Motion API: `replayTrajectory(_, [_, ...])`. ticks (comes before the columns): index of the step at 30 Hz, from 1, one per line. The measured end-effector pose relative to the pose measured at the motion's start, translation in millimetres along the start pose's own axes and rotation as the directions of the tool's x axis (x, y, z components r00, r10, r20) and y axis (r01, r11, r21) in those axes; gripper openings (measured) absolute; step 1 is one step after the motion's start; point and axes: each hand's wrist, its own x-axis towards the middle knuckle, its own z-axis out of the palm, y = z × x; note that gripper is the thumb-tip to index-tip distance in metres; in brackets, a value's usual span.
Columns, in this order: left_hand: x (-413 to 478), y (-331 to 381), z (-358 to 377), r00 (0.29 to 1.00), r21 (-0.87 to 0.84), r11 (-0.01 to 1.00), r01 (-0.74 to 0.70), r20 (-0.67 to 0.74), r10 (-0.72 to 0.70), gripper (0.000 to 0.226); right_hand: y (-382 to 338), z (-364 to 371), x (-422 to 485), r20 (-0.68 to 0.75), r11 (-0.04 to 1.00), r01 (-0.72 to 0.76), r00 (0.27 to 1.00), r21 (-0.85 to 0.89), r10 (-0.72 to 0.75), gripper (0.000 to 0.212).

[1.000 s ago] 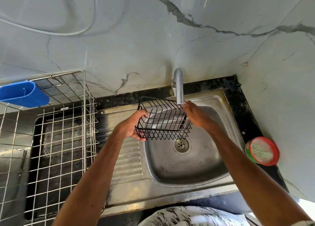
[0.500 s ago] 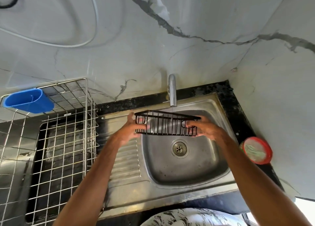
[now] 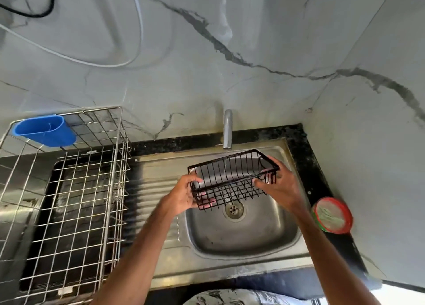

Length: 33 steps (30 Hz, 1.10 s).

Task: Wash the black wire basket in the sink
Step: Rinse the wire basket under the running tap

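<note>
head view: the black wire basket (image 3: 232,178) is held in the air over the steel sink (image 3: 241,247), above the drain (image 3: 234,210) and right under the tap (image 3: 227,130). it is open side up and tilted, with its right end higher. a thin stream of water (image 3: 225,164) falls into it. the left hand (image 3: 184,196) grips the basket's left end, thumb on the rim and fingers curled beneath. the right hand (image 3: 279,187) grips the right end, fingers wrapped round the far corner. left of the sink stands a steel wire rack (image 3: 69,189) with a blue cup (image 3: 44,131) hung on its back edge. a red-rimmed round tub (image 3: 332,215) sits on the black counter (image 3: 308,157) at the right.
</note>
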Motion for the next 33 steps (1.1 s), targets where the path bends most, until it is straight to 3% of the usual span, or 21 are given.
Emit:
replayTrajectory(3, [1.1,-0.6,5.8,0.998,0.075,0.996,-0.057,0.018,0.056,0.068,-1.3,-12.9,-3.6,0.071,1.000,-0.024,0.997,-0.001,0.024,0.111])
replayTrajectory(7, [14.1,1.3,8.7,0.989,0.153,0.979,-0.135,-0.034,0.142,0.060,-15.1,-45.0,5.0,0.288,0.987,-0.074,0.951,-0.143,0.113,0.112])
replayTrajectory(10, [29.5,5.2,12.0,0.985,0.131,0.981,-0.141,-0.082,0.152,0.045,-46.1,-50.9,23.5,0.235,0.999,-0.003,0.972,0.046,-0.008,0.077])
replayTrajectory(13, [44.0,12.6,20.0,0.989,0.115,0.986,-0.124,-0.064,0.132,0.050,-76.2,-27.5,43.0,0.219,0.986,0.047,0.972,0.161,-0.083,0.043])
replayTrajectory(15, [52.4,18.7,22.6,0.993,0.148,0.983,-0.109,-0.033,0.116,0.062,-78.3,-9.9,55.4,0.180,0.992,0.123,0.977,-0.018,-0.118,0.043])
replayTrajectory(17, [57.7,29.5,25.3,0.992,0.201,0.972,-0.120,0.000,0.123,0.054,-74.3,-2.1,69.7,0.128,0.955,0.152,0.984,-0.255,-0.122,0.059])
replayTrajectory(21, [65.4,55.3,33.4,0.979,0.353,0.923,-0.153,0.183,0.092,0.042,-56.9,2.9,99.4,0.292,0.809,0.141,0.956,-0.571,0.039,0.087])
replayTrajectory(23, [67.3,65.9,39.5,0.969,0.461,0.870,-0.176,0.237,0.071,0.046,-51.3,8.7,104.4,0.331,0.662,0.186,0.938,-0.726,0.099,0.071])
replayTrajectory(25, [72.5,73.6,40.3,0.970,0.638,0.750,-0.176,0.241,0.023,0.051,-51.5,12.8,105.8,0.327,0.589,0.185,0.934,-0.786,0.143,0.050])
replayTrajectory(28, [76.6,81.7,39.5,0.969,0.795,0.582,-0.170,0.242,-0.049,0.046,-55.0,8.7,105.0,0.354,0.440,0.259,0.923,-0.860,0.149,0.047])
replayTrajectory(30, [75.2,85.2,43.8,0.955,0.809,0.566,-0.160,0.273,-0.119,0.042,-50.1,7.2,106.5,0.462,0.481,0.343,0.874,-0.807,0.151,0.057])
replayTrajectory(32, [75.0,89.5,47.3,0.944,0.822,0.544,-0.166,0.291,-0.152,0.038,-44.1,6.0,100.7,0.602,0.678,0.352,0.781,-0.645,0.168,0.078])
replayTrajectory(33, [77.0,91.6,46.7,0.941,0.829,0.534,-0.164,0.294,-0.167,0.036,-39.0,7.4,96.6,0.638,0.798,0.282,0.753,-0.533,0.160,0.088])
